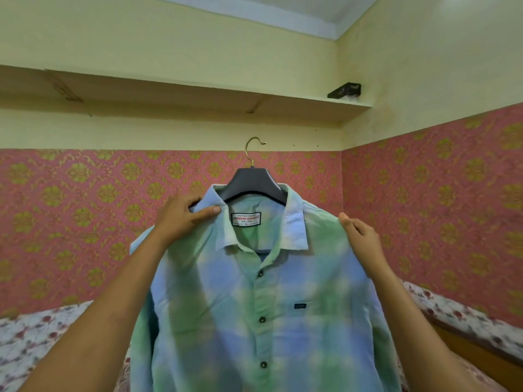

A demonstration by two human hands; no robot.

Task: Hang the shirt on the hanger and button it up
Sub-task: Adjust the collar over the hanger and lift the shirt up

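You hold the shirt [268, 306] up in the air in front of you, above the bed [42, 335], and it sits already on the hanger [254, 182]. Your left hand [184, 216] grips the collar [294, 227] on its side, with the thumb on the front and the other fingers [190, 200] curled over the edge. Your right hand [359, 236] pinches the cloth at the other shoulder, fingers curled and not spread.

The three buttons [262, 319] that are visible look closed, and only the neck stays open below the label [246, 219]. So I judge that you are near the end: you are settling the shoulders evenly on the hanger. The lower part of the shirt is out of view, so I cannot tell if more buttons wait there.

The front of the shirt faces you, with the collar up. Its long axis runs almost straight up and down, and the arms of the hanger go across, from left to right. The hook [254, 148] points up with its open end toward your right, and it seems to catch on nothing.

For the next move, one hand should take the hanger by the neck, so the other is free to close any button that remains. Keep the shoulders level, otherwise the cloth may slide off one arm.
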